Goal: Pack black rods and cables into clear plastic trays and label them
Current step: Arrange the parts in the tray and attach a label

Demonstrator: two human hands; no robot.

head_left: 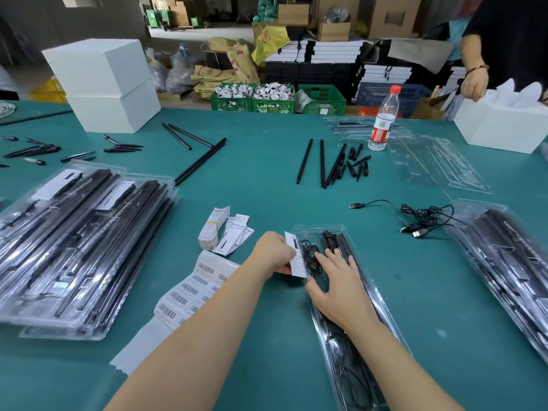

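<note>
A clear plastic tray (341,330) lies in front of me on the green table, holding black rods (345,243) and a coiled black cable (310,253). My left hand (272,252) pinches a white printed card (295,256) at the tray's left edge. My right hand (341,289) rests flat on the tray with its fingers spread over the cable and rods. Loose black rods (321,161) and spikes (358,163) lie further back. Loose USB cables (421,218) lie to the right.
Stacks of packed trays sit at left (77,241) and right (510,268). Card bundles (219,229) and a barcode label sheet (189,289) lie near my left arm. Empty clear trays (430,161), a water bottle (384,120) and white boxes (106,84) stand behind. Another person's hand (474,84) is at the far right.
</note>
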